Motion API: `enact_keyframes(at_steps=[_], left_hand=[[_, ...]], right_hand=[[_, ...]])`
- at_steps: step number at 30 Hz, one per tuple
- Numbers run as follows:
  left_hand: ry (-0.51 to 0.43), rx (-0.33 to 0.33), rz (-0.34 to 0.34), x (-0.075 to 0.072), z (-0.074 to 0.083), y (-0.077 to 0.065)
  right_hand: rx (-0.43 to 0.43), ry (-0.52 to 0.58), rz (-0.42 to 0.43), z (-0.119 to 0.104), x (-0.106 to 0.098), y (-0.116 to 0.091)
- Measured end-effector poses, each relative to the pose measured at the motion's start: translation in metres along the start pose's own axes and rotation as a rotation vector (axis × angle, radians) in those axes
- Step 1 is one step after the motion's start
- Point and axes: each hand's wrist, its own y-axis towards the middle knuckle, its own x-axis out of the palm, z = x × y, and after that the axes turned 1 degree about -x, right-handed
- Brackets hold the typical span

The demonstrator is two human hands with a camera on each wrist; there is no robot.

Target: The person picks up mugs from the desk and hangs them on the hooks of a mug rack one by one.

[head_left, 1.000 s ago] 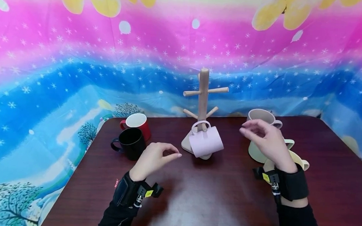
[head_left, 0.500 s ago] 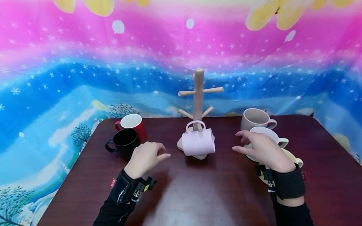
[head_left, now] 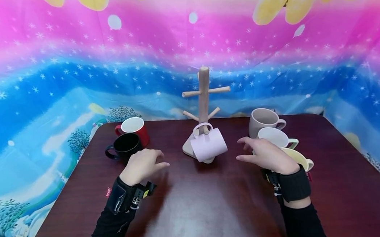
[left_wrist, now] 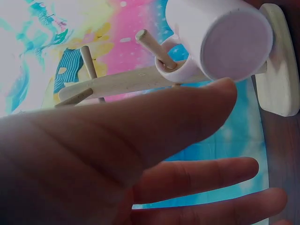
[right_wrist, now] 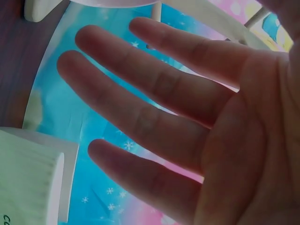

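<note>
On the wooden mug rack (head_left: 203,101), a pale pink mug (head_left: 209,145) hangs tilted by its handle from a low front peg. The left wrist view shows the peg through the handle and the mug's base (left_wrist: 236,44). My left hand (head_left: 143,165) hovers by the black mug (head_left: 127,148), holding nothing, fingers extended and thumb toward the rack. To the rack's right, my right hand (head_left: 269,155) holds nothing, its fingers spread in the right wrist view. It partly covers a pale green mug (head_left: 273,137) and a yellow mug (head_left: 298,157).
A red mug (head_left: 142,133) with a white inside stands behind the black one at left. A grey mug (head_left: 256,126) is at the back right. The dark wooden table (head_left: 187,212) ends at a printed cloth backdrop (head_left: 167,59).
The head view has shifted, so the scene sits further left. My right fingers have spread from a near pinch. My left hand has drawn slightly away from the rack. The pink mug has swung on its peg.
</note>
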Motion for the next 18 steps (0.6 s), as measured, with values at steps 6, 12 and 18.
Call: enact_keyframes(at_steps=[6, 12, 18], left_hand=[[0.005, 0.008, 0.004, -0.0005, 0.0006, 0.0004], [0.004, 0.018, 0.011, 0.0004, 0.0019, -0.0008], [0.004, 0.018, 0.013, 0.0021, 0.0033, -0.0021]], right_hand=[[0.007, -0.007, -0.013, -0.0019, 0.004, 0.0028], [0.025, 0.003, -0.031, -0.0042, 0.0046, 0.0039], [0.033, 0.012, -0.038, -0.005, 0.004, 0.0035]])
